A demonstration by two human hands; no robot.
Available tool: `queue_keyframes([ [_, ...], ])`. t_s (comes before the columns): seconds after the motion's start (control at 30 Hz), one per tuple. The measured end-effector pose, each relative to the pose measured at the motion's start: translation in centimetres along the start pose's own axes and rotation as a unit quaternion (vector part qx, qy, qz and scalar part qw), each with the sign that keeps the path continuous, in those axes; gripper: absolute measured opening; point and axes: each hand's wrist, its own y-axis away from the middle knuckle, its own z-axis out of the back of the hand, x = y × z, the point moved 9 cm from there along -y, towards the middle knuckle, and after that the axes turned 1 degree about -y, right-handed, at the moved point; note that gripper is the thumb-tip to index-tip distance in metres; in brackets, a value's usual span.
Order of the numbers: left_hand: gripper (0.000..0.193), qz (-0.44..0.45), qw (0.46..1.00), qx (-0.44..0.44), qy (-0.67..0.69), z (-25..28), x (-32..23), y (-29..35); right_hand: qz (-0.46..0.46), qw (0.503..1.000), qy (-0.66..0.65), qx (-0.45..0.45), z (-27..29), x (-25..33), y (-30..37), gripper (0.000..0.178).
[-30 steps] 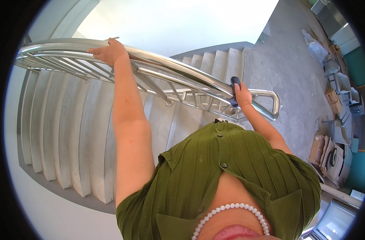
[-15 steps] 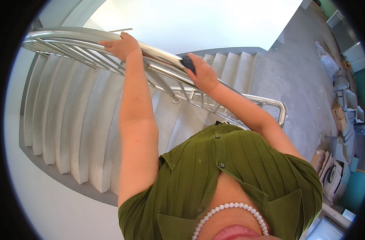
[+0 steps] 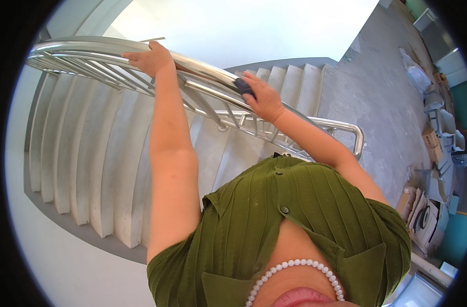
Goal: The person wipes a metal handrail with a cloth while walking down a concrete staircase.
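Note:
A shiny metal stair railing [image 3: 205, 67] slopes from the far left down toward the middle. My left hand [image 3: 154, 59] grips its upper handrail, thumb on top and the fingers partly hidden round the bar. Farther right along the same handrail, my right hand [image 3: 266, 99] presses a small dark blue cloth [image 3: 245, 88] onto the metal. The cloth is bunched under the fingers, and part of it is hidden. Near my left hand a thin pale strip [image 3: 154, 39] shows beyond the rail; what it is I cannot tell.
Grey concrete steps [image 3: 98, 153] curve down at left under the railing, and more steps [image 3: 295, 84] rise beyond it. The railing's rounded end [image 3: 359, 138] is by my right forearm. Grey floor [image 3: 369, 102] spreads right, with cardboard boxes [image 3: 432, 146] and stacked chairs [image 3: 447, 123] at the edge.
My right hand and the cloth have shifted slightly nearer, down and to the right along the handrail. My left hand stays on the rail, a touch farther left in view.

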Motion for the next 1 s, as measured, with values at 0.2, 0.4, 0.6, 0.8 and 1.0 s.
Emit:
queue_keyframes([
  [0.2,0.095,0.007,1.0,0.004,0.003,0.0,-0.4,0.2,-0.098,0.994,-0.038,0.027,4.5,-2.7,-1.2,0.035],
  [0.4,0.096,0.009,1.0,0.014,0.025,0.1,0.1,-0.2,-0.079,0.991,0.001,0.107,9.7,1.6,-7.1,0.044],
  [0.6,0.097,-0.01,0.999,0.013,0.044,0.0,0.1,0.1,-0.186,0.964,-0.177,-0.076,14.6,0.9,-9.1,0.046],
  [0.8,0.098,-0.002,0.997,-0.017,0.069,0.5,0.9,-0.1,-0.117,0.99,0.064,-0.048,13.1,4.8,-10.7,0.045],
  [1.0,0.098,-0.013,0.998,-0.006,0.061,-0.1,0.1,0.1,0.084,0.985,0.136,0.069,-0.2,6.3,-3.3,0.042],
])
